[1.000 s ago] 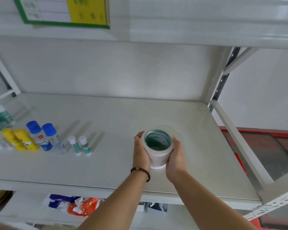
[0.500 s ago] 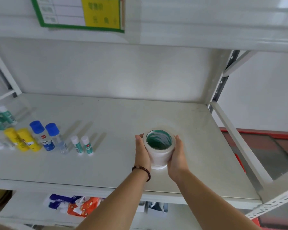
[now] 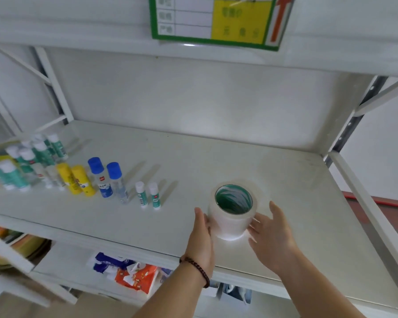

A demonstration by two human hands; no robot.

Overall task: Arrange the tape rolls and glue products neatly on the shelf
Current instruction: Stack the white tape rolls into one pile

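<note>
A stack of clear tape rolls [image 3: 233, 211] with a green core stands upright on the white shelf [image 3: 216, 157], toward its front edge and right of the middle. The left hand [image 3: 201, 237] lies flat against the stack's left side, fingers straight and touching it. The right hand [image 3: 271, 235] is spread open just beside the right side; its fingertips are at or very near the base, and contact cannot be told. Neither hand is closed around the stack. A dark bead bracelet [image 3: 197, 269] circles the left wrist.

Well to the left stand two small glue sticks [image 3: 147, 196] with white caps, then two clear bottles with blue caps [image 3: 107, 177], then two yellow glue sticks [image 3: 77, 179], then a cluster of green-and-white glue sticks [image 3: 28, 161] that runs out of frame; their labels are too blurred to read.

Above, a green-bordered sign [image 3: 218, 19] on the upper shelf is cut off at the top, its writing illegible. Below the shelf, coloured packets [image 3: 126, 271] are partly hidden by the shelf edge and the forearm.
</note>
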